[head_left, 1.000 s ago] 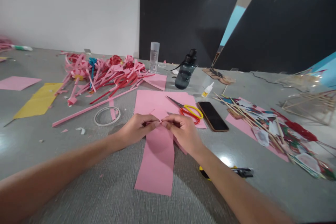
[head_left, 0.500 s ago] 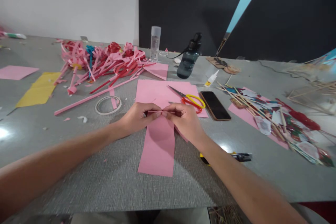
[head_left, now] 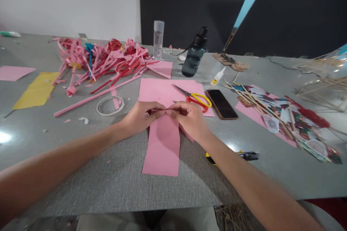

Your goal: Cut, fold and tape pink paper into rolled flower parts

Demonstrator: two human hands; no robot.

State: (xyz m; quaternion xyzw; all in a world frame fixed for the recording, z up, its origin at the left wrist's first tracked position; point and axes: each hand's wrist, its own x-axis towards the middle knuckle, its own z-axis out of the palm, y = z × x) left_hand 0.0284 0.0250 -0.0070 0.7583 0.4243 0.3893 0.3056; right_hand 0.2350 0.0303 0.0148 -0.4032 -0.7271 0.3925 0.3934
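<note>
Starting way out left of the hands, a pink sheet (head_left: pixel 16 73) lay flat, with some yellow paper (head_left: pixel 36 92) a bit closer in. Beyond and left of the left hand was a messy heap of pink and red paper flowers (head_left: pixel 103 57), with a long thin pink strip (head_left: pixel 89 101) slanting along its near side and a tape roll (head_left: pixel 98 108) lying flat just left of that hand.

The left hand (head_left: pixel 139 115) had its thumb and fingertips pinched on the far end of a wide pink strip (head_left: pixel 162 144), which ran from between both hands back toward the person. The right hand (head_left: pixel 191 117) had the same kind of pinch on it, the two thumb tips about meeting. Couldn't tell how the bit inside the fingers was folded, too small.

Just past both hands sat a larger pink sheet (head_left: pixel 154 88), with yellow-and-red scissors (head_left: pixel 202 97) lying partly over it, just beyond the right hand. Further out stood a dark bottle (head_left: pixel 193 59). Right of the right hand were a phone (head_left: pixel 222 104), a small glue bottle (head_left: pixel 217 77) behind it, a cutter (head_left: pixel 249 156) nearer the person, partly hidden by the right forearm, and well off right a jumble of sticks and scraps (head_left: pixel 282 119).
</note>
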